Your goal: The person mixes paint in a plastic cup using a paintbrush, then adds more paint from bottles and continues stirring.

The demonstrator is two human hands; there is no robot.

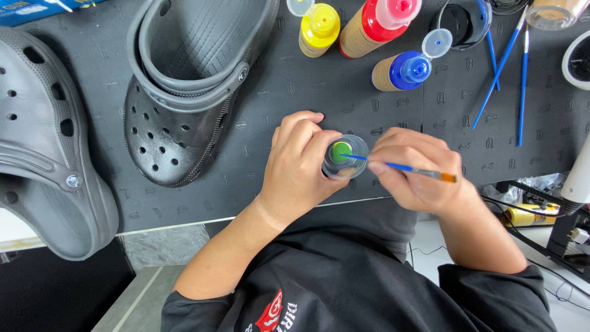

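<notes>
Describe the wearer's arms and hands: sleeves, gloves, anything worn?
Both hands bare: left hand, right hand. No gloves, rings or watch visible. Forearms uncovered; a black top with a red and white chest print, sleeves ending around the elbows.

A craft or shoe-painting workshop: the counter [295, 86] is covered with a dark embossed mat, grey clogs [184, 92] lie left of the fingers, and above them lie yellow [319, 27], red [378, 21] and blue [402, 71] paint bottles. Blue-handled brushes [501, 64] lie up to the right, cables lower right.
</notes>
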